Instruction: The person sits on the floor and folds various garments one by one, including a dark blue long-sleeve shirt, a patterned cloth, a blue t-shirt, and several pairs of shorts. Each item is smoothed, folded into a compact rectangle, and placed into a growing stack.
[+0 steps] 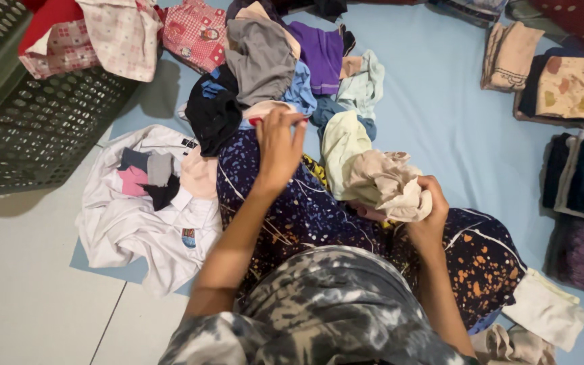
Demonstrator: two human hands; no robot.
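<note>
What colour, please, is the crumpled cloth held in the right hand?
Beige, seen best in the head view: the crumpled cloth bunched in the right hand.

A crumpled beige cloth (pixel 383 184) is bunched in the right hand (pixel 430 206), just right of the pale green garment (pixel 339 145), while a red-edged piece (pixel 259 120) sits pinched under the left hand (pixel 278 149).
</note>
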